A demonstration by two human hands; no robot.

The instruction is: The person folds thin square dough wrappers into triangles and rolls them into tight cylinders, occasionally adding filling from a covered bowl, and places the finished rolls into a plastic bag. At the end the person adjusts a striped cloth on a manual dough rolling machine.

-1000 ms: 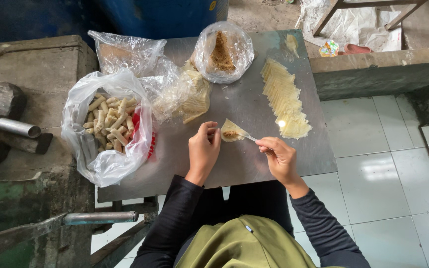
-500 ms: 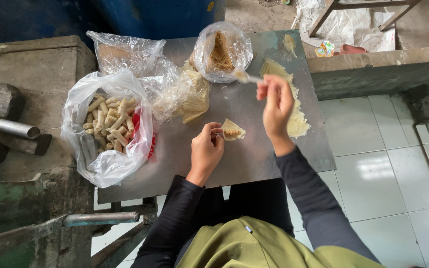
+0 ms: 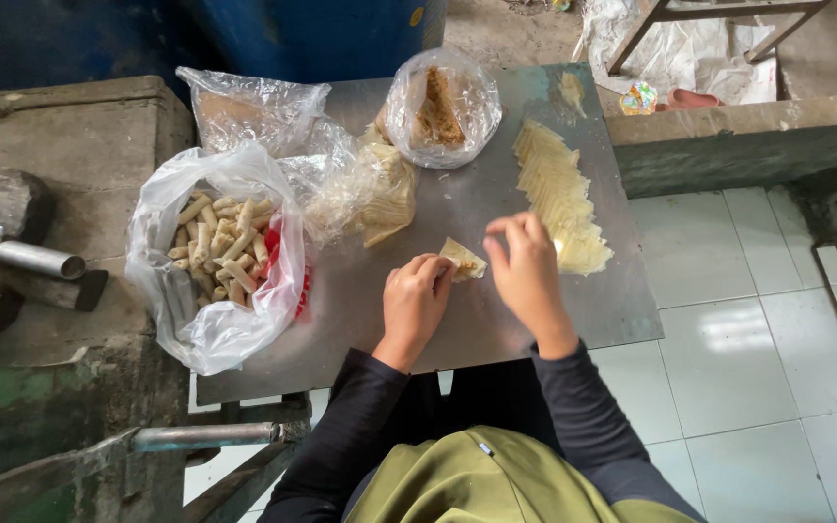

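Bare tabletop (image 3: 496, 208) lies open between wrapper stack (image 3: 559, 199) and plastic bags (image 3: 360, 189).

Long black sleeves down to both wrists — snug, plain, unmarked. Olive-green garment over chest and lap, small dark tag near its middle. Bare left hand (image 3: 417, 295) and right hand (image 3: 525, 266) — no gloves, rings or watch visible.
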